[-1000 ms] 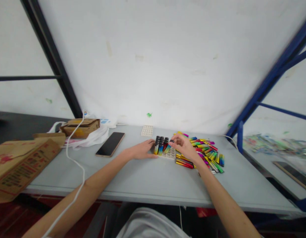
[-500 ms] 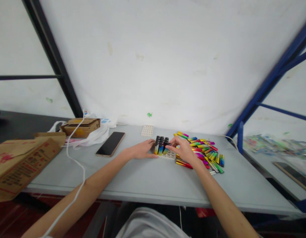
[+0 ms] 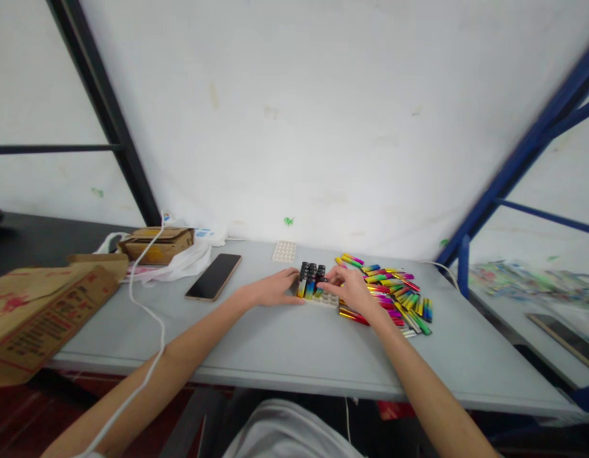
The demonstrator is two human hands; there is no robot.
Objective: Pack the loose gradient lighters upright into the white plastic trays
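Observation:
Several black-topped, shiny coloured tubes (image 3: 310, 280) stand upright in rows in a white tray with round holes (image 3: 329, 299). My left hand (image 3: 277, 287) rests on the table at the left side of the rows, thumb and fingers apart, holding nothing. At the right side of the rows, my right hand (image 3: 345, 286) has its fingertips pinched at a tube's dark top; the fingers partly hide it. Right beside this hand lies a loose pile of shiny multicoloured tubes (image 3: 402, 296).
A second white holed tray (image 3: 284, 251) lies near the wall. To the left are a black phone (image 3: 214, 277), a small cardboard box (image 3: 156, 245) on white plastic, and a larger carton (image 3: 51, 305). A white cable (image 3: 156, 318) hangs over my left arm.
My right fingers have lowered slightly at the right side of the rows, and the tube there sits more upright. My left hand has stayed in place.

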